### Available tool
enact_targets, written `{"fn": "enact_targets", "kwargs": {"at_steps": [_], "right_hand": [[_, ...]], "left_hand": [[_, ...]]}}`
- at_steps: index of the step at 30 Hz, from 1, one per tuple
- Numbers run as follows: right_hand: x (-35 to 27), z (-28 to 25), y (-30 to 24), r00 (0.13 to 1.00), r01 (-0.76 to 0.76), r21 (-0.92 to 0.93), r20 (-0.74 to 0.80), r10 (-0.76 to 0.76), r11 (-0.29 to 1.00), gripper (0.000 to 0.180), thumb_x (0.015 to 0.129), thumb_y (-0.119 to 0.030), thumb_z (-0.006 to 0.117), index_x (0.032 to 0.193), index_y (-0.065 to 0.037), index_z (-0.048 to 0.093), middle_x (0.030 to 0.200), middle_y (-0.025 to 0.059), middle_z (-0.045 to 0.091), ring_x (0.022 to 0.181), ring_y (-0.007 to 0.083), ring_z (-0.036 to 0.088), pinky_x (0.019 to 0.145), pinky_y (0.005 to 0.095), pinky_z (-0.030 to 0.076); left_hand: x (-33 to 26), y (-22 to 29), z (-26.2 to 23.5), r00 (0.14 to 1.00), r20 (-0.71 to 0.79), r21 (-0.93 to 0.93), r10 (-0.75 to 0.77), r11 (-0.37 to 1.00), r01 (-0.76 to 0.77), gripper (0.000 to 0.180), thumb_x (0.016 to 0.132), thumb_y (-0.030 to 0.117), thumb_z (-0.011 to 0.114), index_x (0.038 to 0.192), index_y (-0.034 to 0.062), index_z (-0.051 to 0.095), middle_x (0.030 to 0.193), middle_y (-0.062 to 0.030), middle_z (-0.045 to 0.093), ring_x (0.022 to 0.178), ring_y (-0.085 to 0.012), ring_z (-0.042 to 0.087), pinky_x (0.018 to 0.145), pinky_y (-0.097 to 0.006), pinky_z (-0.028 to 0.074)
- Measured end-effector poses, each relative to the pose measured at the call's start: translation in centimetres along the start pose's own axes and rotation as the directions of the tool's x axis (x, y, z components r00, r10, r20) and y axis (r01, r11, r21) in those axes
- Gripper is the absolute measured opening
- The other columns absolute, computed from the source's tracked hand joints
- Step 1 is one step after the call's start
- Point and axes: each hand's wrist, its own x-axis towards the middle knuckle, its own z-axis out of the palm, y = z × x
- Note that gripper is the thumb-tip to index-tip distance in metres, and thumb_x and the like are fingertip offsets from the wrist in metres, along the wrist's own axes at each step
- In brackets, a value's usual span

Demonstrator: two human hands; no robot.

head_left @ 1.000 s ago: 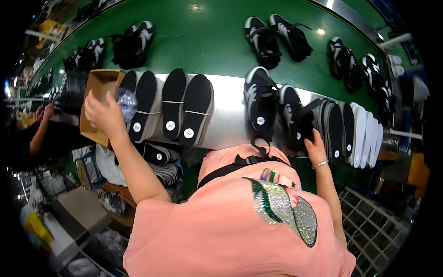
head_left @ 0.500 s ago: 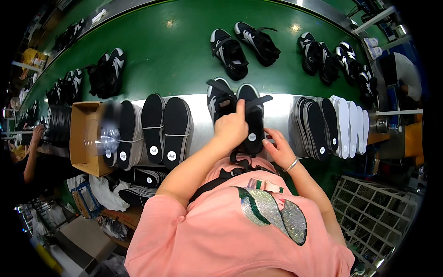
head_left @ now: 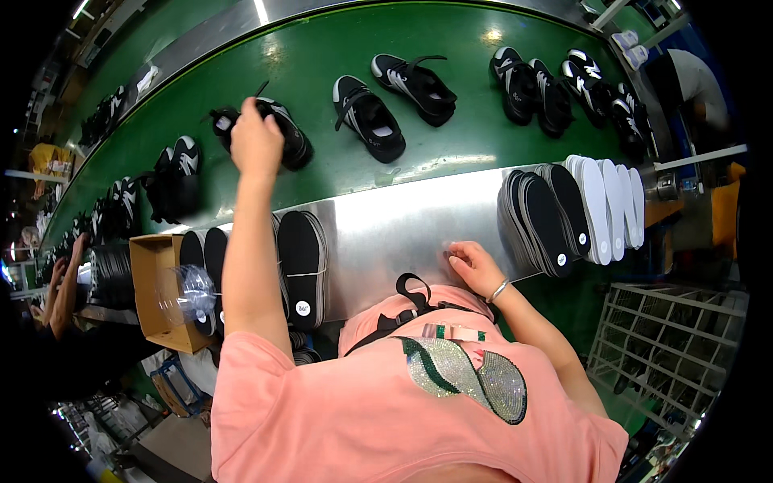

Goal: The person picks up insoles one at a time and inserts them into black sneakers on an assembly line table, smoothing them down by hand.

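If the left hand (head_left: 258, 143) snagged the upright black strap (head_left: 262, 88), the black-and-grey sneaker (head_left: 294, 143) could tip or slew on the green surface (head_left: 322, 44). That shoe sits just right of the left grip, its mate (head_left: 222, 121) just left (whether the fingers clasp either, I cannot tell). The right hand (head_left: 475, 267), loosely bent and seemingly empty, hangs near the steel strip (head_left: 378, 229).
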Motion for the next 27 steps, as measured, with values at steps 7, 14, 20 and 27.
{"fn": "enact_targets", "kwargs": {"at_steps": [7,14,20,27], "right_hand": [[1.2,-0.1,1.6,0.998,0.002,-0.045,-0.062,-0.005,0.999,0.020,0.077,-0.012,0.056,0.093,0.000,0.057,0.089,0.0127,0.052,0.073,0.0208,0.054,0.067,0.0292,0.045],[1.9,0.3,2.8,0.995,-0.028,0.028,-0.090,0.031,0.999,0.016,0.075,-0.010,0.059,0.088,0.000,0.058,0.084,0.0099,0.050,0.067,0.0158,0.053,0.064,0.0251,0.045],[2.0,-0.5,2.1,0.971,-0.239,0.194,0.022,0.239,0.952,0.026,0.076,-0.013,0.058,0.098,0.000,0.055,0.097,0.0145,0.051,0.078,0.0207,0.054,0.070,0.0279,0.045],[-0.1,-3.5,-5.3,0.851,0.276,-0.486,-0.278,-0.446,0.829,0.056,0.068,-0.011,0.063,0.119,-0.004,0.041,0.116,0.0184,0.041,0.104,0.0347,0.042,0.087,0.0382,0.037]], "left_hand": [[-5.4,12.3,8.8,0.832,0.372,-0.135,0.411,0.911,-0.389,0.066,0.067,0.031,0.068,0.122,0.0060,0.039,0.078,-0.0132,0.060,0.074,-0.0293,0.058,0.066,-0.039,0.044],[-2.6,19.2,13.7,0.736,0.642,0.023,0.215,0.954,-0.300,0.046,0.080,0.014,0.046,0.125,0.0180,0.039,0.085,-0.0119,0.062,0.082,-0.0258,0.059,0.071,-0.038,0.039],[-4.0,18.6,13.2,0.731,0.593,-0.142,0.337,0.938,-0.317,0.014,0.075,0.014,0.049,0.085,0.0108,0.058,0.080,-0.0133,0.063,0.077,-0.0293,0.061,0.065,-0.042,0.043],[-14.8,17.7,2.5,0.547,0.530,-0.398,0.648,0.760,-0.514,0.021,0.068,0.020,0.060,0.082,0.0054,0.055,0.064,-0.0135,0.058,0.060,-0.0302,0.058,0.057,-0.040,0.044]]}}
